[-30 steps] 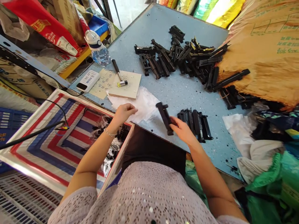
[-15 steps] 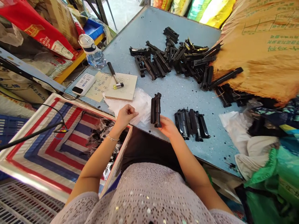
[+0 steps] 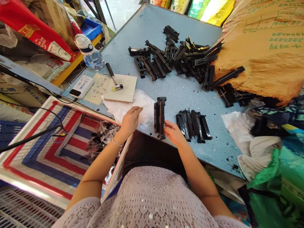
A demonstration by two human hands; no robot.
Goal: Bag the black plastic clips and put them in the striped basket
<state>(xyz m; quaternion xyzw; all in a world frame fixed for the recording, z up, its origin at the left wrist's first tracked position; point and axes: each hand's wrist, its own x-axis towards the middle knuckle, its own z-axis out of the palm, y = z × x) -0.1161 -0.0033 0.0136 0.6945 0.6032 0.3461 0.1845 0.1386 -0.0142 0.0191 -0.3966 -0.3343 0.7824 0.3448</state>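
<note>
In my right hand (image 3: 174,134) is a long black plastic part (image 3: 159,118), gripped near its lower end and held upright above the table's front edge. My left hand (image 3: 131,122) is over the near edge of a stack of thin white plastic bags (image 3: 144,106), fingers stretched toward the right and apart from the black part. To the right of my right hand, several similar black parts (image 3: 193,125) lie side by side in a row. A larger heap of these black parts (image 3: 180,58) is spread across the far side of the blue table (image 3: 142,28).
A small hammer (image 3: 114,77) rests on a board (image 3: 123,91) beside a white device (image 3: 81,87) and a water bottle (image 3: 89,53). At left stands a striped-lined crate (image 3: 52,152) with wrapped pieces inside. A large orange sack (image 3: 256,47) borders the right.
My left hand has shifted slightly right and up, its fingers straightening from a curl. The black part in my right hand is turned a little and sits slightly lower. The camera view has shifted slightly.
</note>
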